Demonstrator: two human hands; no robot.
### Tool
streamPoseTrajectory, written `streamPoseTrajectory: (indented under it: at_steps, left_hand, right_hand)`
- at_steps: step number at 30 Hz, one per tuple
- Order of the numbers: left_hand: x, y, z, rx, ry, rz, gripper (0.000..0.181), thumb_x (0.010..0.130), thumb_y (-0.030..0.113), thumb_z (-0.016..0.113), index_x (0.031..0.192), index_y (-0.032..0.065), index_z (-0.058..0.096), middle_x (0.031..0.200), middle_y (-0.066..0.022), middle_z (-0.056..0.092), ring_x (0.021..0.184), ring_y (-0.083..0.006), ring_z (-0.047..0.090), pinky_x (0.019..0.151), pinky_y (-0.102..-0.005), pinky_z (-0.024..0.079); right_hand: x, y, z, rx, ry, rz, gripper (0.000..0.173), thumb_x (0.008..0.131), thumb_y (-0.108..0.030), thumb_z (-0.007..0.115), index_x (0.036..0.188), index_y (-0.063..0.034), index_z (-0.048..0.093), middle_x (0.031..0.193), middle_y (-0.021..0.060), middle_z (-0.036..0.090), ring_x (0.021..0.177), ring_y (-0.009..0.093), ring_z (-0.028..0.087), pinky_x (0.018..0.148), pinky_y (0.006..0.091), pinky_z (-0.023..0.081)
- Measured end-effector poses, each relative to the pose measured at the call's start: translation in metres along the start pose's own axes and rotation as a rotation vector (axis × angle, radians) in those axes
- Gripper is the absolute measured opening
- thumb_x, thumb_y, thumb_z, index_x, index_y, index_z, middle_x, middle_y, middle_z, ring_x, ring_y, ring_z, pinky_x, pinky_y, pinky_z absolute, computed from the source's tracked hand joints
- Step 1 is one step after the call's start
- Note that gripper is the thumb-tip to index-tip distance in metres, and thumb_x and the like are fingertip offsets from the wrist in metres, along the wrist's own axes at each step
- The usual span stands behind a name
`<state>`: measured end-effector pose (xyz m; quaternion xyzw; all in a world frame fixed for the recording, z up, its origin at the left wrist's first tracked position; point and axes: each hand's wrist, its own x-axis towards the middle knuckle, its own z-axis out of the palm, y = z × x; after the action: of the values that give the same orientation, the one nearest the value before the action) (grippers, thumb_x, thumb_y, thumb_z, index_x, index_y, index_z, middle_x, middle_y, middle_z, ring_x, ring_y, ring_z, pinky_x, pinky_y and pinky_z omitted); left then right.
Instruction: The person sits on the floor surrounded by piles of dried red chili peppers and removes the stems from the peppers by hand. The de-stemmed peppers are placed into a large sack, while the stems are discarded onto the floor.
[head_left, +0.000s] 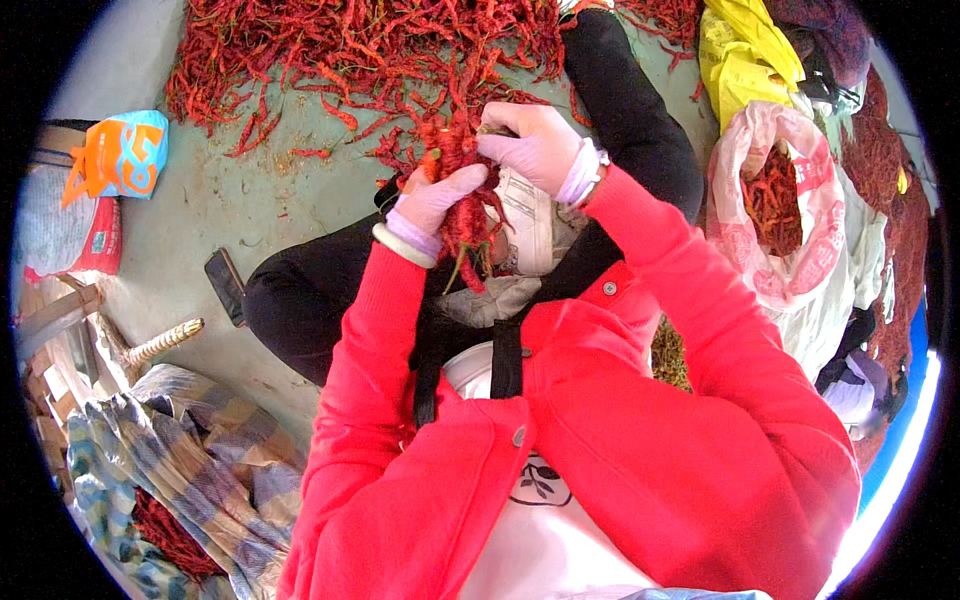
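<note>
A bunch of dried red chili peppers (466, 217) hangs from my left hand (435, 199), which wears a pale lilac glove and is closed around it. My right hand (534, 146), gloved alike, is at the upper right of the bunch, thumb and fingers pinched together by the stem ends. What exactly lies between those fingertips is too small to tell. Beyond both hands a large heap of red chili peppers (360, 45) spreads over the floor, with loose ones scattered at its near edge. Under the bunch a white shoe (525, 217) shows between my crossed legs.
At the right stands a white and red plastic sack (817, 255) holding chilies, with a yellow bag (742, 64) behind. A dark phone-like object (225, 286) lies by my left knee. Farther left are an orange and blue packet (131, 154), a wooden stool-like frame (60, 322) and checked cloth (225, 457).
</note>
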<state>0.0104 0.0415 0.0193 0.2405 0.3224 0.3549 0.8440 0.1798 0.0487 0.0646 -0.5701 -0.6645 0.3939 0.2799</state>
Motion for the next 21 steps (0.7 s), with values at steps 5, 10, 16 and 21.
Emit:
streamPoseTrajectory:
  at_steps: [5, 10, 16, 21]
  left_hand:
    - [0.007, -0.005, 0.010, 0.012, 0.021, 0.015, 0.028, 0.080, 0.006, 0.060, 0.107, 0.0039, 0.055, 0.096, -0.0067, 0.061, 0.083, -0.0172, 0.061, 0.076, -0.0304, 0.051]
    - [0.007, -0.006, 0.007, 0.059, -0.008, 0.121, 0.021, 0.079, 0.004, 0.059, 0.100, 0.0027, 0.059, 0.090, -0.0059, 0.063, 0.080, -0.0158, 0.061, 0.072, -0.0287, 0.050]
    - [0.004, 0.009, 0.015, 0.080, -0.272, 0.201, 0.017, 0.083, 0.017, 0.056, 0.092, 0.0022, 0.058, 0.090, -0.0078, 0.059, 0.083, -0.0171, 0.056, 0.082, -0.0339, 0.044]
    - [0.017, 0.010, -0.033, -0.502, -0.315, -0.014, 0.031, 0.088, 0.029, 0.054, 0.106, 0.0027, 0.054, 0.088, -0.0088, 0.062, 0.078, -0.0179, 0.063, 0.060, -0.0313, 0.054]
  right_hand:
    - [0.002, 0.019, 0.012, 0.141, 0.093, -0.039, 0.015, 0.078, -0.016, 0.061, 0.078, -0.0022, 0.057, 0.065, 0.0146, 0.053, 0.058, 0.021, 0.052, 0.056, 0.0325, 0.043]
    - [-0.003, 0.014, 0.021, 0.147, 0.193, -0.090, 0.019, 0.084, -0.017, 0.057, 0.082, 0.0010, 0.053, 0.063, 0.0060, 0.051, 0.060, 0.011, 0.049, 0.057, 0.0293, 0.042]
    - [0.000, 0.047, 0.024, 1.236, -0.020, 0.501, 0.013, 0.085, -0.021, 0.049, 0.077, -0.0118, 0.053, 0.065, -0.0007, 0.049, 0.058, 0.013, 0.049, 0.054, 0.0267, 0.039]
    - [-0.033, 0.019, -0.002, 1.038, -0.140, 0.413, 0.014, 0.088, -0.014, 0.044, 0.095, -0.0047, 0.052, 0.067, 0.0008, 0.050, 0.055, 0.012, 0.045, 0.050, 0.0243, 0.037]
